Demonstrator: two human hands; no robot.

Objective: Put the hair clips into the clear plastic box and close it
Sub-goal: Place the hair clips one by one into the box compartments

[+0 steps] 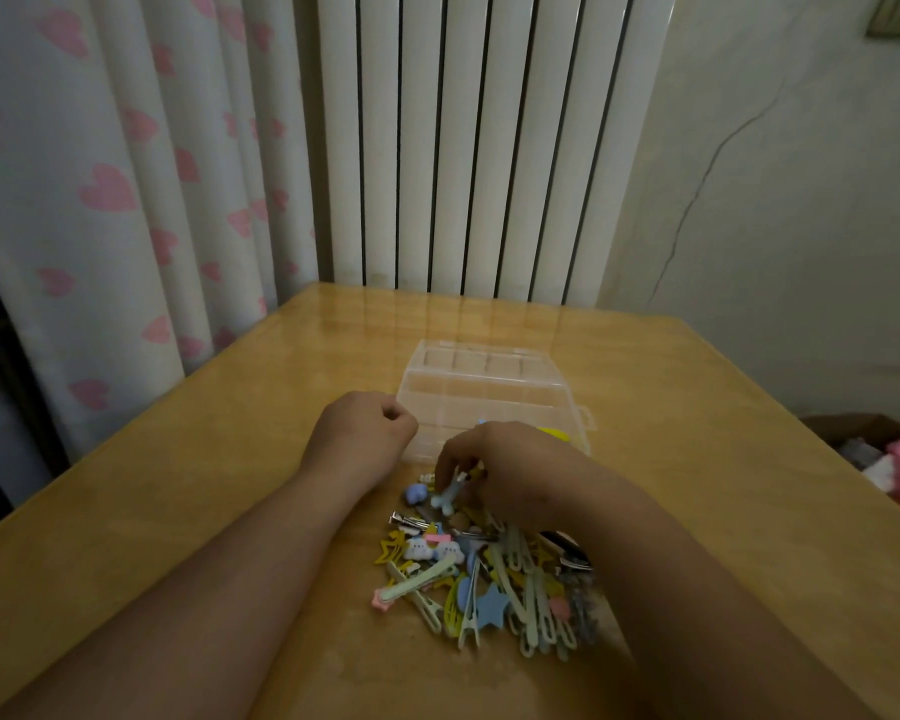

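Right hand [510, 470] fingers pinch a pale-blue clip [450, 492] (pastel pile below); left hand [359, 433] fisted

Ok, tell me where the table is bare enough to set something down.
Bare wood lies left of the left hand to the wooden table's curtain-side edge, right of the clear plastic box to the far right edge, and behind the box toward the radiator. It is crowded from the box's near edge back to the pile of pastel hair clips, where the right hand is working.
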